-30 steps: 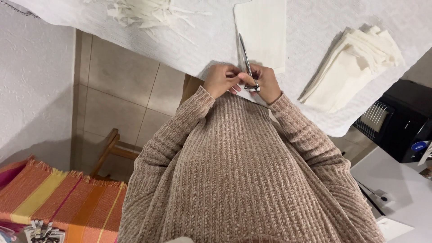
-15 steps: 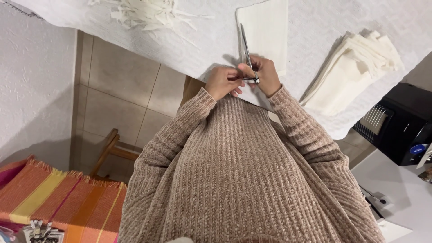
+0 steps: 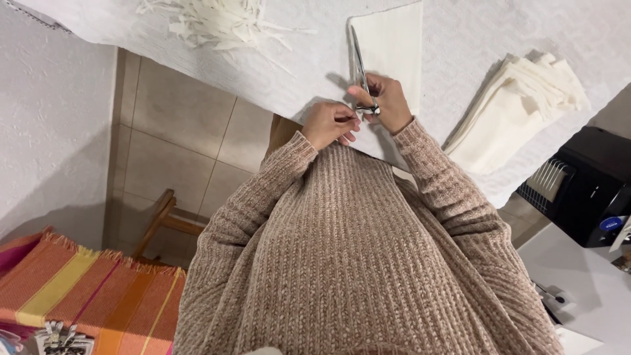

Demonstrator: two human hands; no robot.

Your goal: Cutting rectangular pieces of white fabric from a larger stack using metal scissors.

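My right hand [image 3: 389, 104] grips the handles of metal scissors [image 3: 358, 62], whose blades point away from me along the left edge of a cream sheet [image 3: 394, 39] lying on the white table [image 3: 296, 72]. Just beside it, my left hand [image 3: 328, 123] has its fingers curled and pinches the sheet's near edge at the table's rim. Both hands almost touch each other. A loose pile of thin cream strips [image 3: 210, 23] lies further left on the table.
A stack of folded cream sheets [image 3: 519, 108] lies on the table to the right. A black appliance [image 3: 578, 190] and a white surface [image 3: 591, 283] are at the right; a wooden chair [image 3: 164, 220] and a striped orange cloth [image 3: 85, 296] are below left on the tiled floor.
Both hands have moved further out over the table, and the scissors have advanced along the sheet's left edge.
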